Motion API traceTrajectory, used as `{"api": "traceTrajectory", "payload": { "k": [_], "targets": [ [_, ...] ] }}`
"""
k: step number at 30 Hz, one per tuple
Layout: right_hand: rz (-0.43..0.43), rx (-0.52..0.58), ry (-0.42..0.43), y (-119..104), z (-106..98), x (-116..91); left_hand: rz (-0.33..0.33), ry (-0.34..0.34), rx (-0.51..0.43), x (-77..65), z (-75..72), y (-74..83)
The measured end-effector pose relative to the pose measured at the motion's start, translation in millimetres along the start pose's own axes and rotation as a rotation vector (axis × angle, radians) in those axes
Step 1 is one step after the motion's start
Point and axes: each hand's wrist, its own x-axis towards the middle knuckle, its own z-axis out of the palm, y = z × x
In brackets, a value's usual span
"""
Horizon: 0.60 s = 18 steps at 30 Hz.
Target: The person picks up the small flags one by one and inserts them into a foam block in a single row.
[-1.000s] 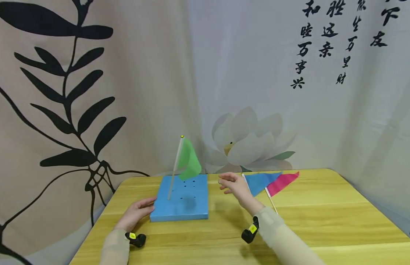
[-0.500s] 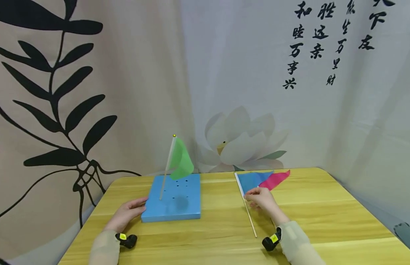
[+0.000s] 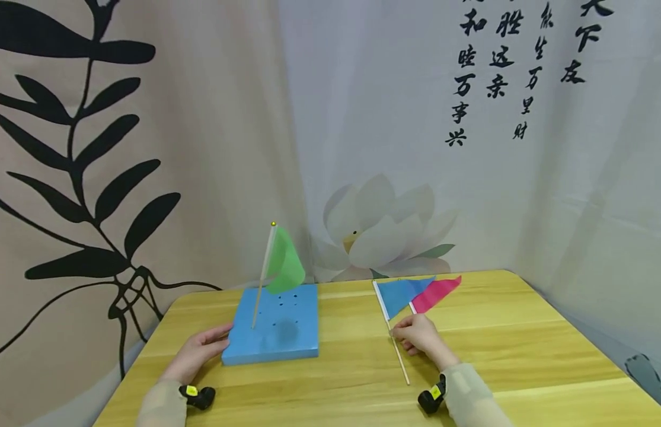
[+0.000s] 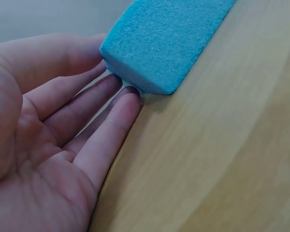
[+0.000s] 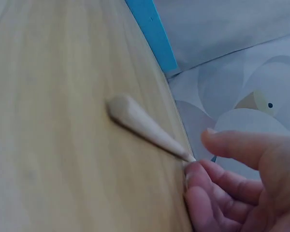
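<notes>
The blue foam board [image 3: 293, 344], dotted with small holes, lies at the left of the table. A green flag [image 3: 283, 261] stands in it on its stick, leaning slightly right. My left hand [image 3: 199, 353] rests at the board's left edge, its fingers nearly straight; in the left wrist view the thumb and fingertips meet the foam corner. A blue flag [image 3: 396, 295] lies on the right, overlapping a pink flag [image 3: 438, 295]. My right hand [image 3: 422, 337] has its fingertips at the blue flag's wooden stick [image 5: 150, 126], while the thumb stands apart from them in the right wrist view.
A yellow wood-grain table [image 3: 351, 379] carries everything. Behind it hangs a pale curtain [image 3: 245, 148] printed with dark leaves, a lotus and characters. Each wrist bears a small black camera. The pink flag's stick is mostly hidden behind my right hand.
My right hand has come from above the blue flag down to its stick, then slightly lower along it. My left hand stays at the board. The head view has shifted, sliding the scene left.
</notes>
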Motion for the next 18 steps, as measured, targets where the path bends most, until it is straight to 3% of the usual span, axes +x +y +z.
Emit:
{"api": "traceTrajectory", "payload": {
  "k": [13,18],
  "targets": [
    [-0.142,-0.223,-0.073,0.5,2.7,-8.8,-0.055,0.033,0.005,-0.2,2.7,-3.8],
    [-0.178,-0.267,-0.037,-1.9,4.1,-10.2,-0.052,0.051,0.01,0.2,4.0,-3.3]
  ]
}}
